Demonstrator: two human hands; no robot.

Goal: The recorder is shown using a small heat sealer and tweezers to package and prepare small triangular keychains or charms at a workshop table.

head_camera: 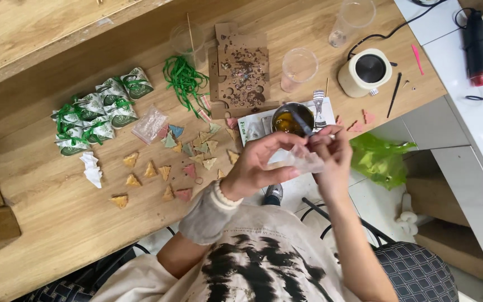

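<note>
Both hands, left [255, 168] and right [331, 154], pinched a small clear plastic bag [303, 162], stretching it open at five o'clock from the small metal pot [292, 119].

Overhead view of a light wooden tabletop [40, 223]. Both hands are raised together at centre: the left hand [255, 165] and the right hand [331, 154] pinch a small clear plastic bag [307, 162] between their fingertips. At twelve o'clock from the hands stands a small metal pot of amber liquid [290, 119]; further at twelve lies a stained brown cardboard sheet [241, 72]. Small triangular tree-shaped pieces in tan, pink and green [188, 154] spread at nine o'clock, with green-ribboned packets [99, 109] beyond them. A green plastic bag [378, 159] lies at three o'clock.
</note>
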